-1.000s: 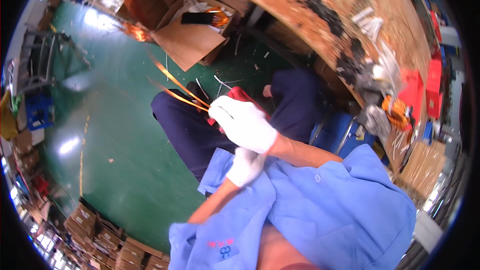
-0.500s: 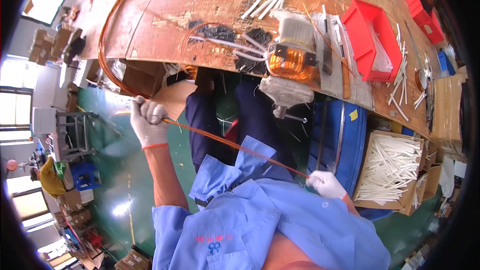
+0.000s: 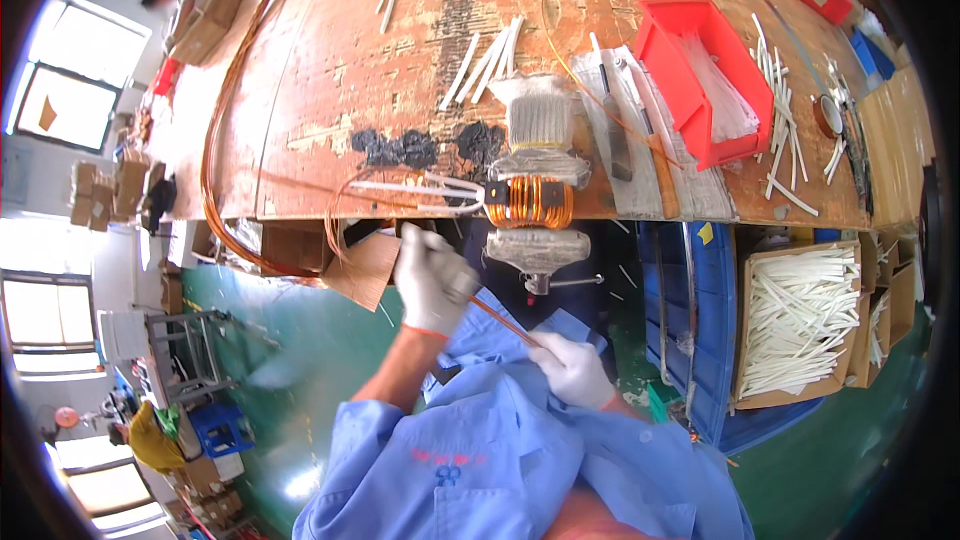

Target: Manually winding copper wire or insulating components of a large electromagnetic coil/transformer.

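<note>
Both of my hands wear white gloves. My left hand (image 3: 435, 280), slightly blurred, is closed around a bundle of copper wire (image 3: 502, 323) in front of the table edge. My right hand (image 3: 573, 368) grips the same bundle lower and to the right, close to my body. From my left side the wire loops up in a long curve over the table. Just beyond my hands, a copper-wound coil (image 3: 530, 202) sits in a holder wrapped in clear film (image 3: 540, 248) at the edge. White sleeves (image 3: 425, 190) cover leads coming out of its left side.
A red bin (image 3: 705, 90) and hand tools (image 3: 615, 125) lie on the worn wooden table (image 3: 330, 70), with loose white tubes (image 3: 490, 65). At the right, a carton of white tubes (image 3: 800, 320) stands beside a blue crate (image 3: 690, 330). Another person (image 3: 185, 5) is at the far left.
My hands have come much closer together along the wire: the left moved right, the right moved left. The view has shifted, so the coil and table edge appear lower.
</note>
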`<move>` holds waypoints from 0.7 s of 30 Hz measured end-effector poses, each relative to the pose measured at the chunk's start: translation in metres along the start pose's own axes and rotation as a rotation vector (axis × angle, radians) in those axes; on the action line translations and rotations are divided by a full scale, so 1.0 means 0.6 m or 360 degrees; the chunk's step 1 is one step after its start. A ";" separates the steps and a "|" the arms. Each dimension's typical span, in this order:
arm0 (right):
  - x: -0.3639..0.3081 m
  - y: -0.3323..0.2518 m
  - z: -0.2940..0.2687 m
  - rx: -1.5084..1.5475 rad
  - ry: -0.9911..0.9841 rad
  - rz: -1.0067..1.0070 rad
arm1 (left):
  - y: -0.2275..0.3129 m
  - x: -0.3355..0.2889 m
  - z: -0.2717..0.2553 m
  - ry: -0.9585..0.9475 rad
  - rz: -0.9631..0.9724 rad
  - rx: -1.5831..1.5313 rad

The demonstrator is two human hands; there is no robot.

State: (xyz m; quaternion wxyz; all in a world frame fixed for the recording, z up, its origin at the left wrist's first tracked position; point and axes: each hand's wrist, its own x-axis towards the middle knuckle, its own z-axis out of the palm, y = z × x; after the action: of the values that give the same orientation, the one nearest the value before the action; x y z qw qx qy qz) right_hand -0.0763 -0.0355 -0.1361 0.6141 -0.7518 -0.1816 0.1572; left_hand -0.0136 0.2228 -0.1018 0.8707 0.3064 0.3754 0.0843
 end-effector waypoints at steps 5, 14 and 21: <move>-0.072 0.027 -0.071 0.0047 -0.0110 0.0592 | 0.212 0.205 0.115 -0.0213 0.0559 0.0666; -0.117 -0.048 -0.055 -0.0115 0.0085 0.0630 | 0.151 0.469 0.336 -0.0242 0.1625 0.3245; -0.099 -0.073 -0.009 0.0027 0.0199 0.0611 | 0.167 0.424 0.246 -0.0374 0.1856 0.3129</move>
State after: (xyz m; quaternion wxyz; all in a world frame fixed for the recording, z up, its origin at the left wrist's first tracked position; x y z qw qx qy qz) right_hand -0.1297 -0.0597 -0.0912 0.5891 -0.7758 0.0049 0.2259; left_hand 0.2780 0.3289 -0.1167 0.1133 0.9868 -0.0036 0.1161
